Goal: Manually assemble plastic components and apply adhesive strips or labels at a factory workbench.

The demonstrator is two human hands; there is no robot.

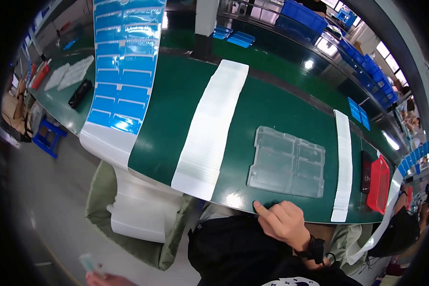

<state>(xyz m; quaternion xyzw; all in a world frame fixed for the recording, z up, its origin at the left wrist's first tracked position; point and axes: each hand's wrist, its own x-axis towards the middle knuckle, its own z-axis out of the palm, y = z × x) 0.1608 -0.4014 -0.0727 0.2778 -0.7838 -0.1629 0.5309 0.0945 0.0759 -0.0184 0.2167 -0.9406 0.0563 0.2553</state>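
Note:
My left hand (107, 280) is low at the left, away from the table and partly cut off by the lower edge. Its fingers pinch a small pale blue-green piece (87, 263), smeared by motion, kind unclear. At the table's front edge, my right hand (283, 224) rests loosely curled, one digit stretched toward the tabletop; nothing shows in it. Just beyond lies a clear plastic tray (276, 167) with several compartments. Left of that tray is a long overlapping row of white sheets (209, 128). A narrower white row (343, 167) lies to its right.
A strip of blue film labels (124, 71) runs down the left, its white backing (107, 143) hanging over the edge toward a green cloth-lined bin (100, 205). A red basket (378, 186) and dark box (365, 171) stand right. Blue crates (302, 15) line the back.

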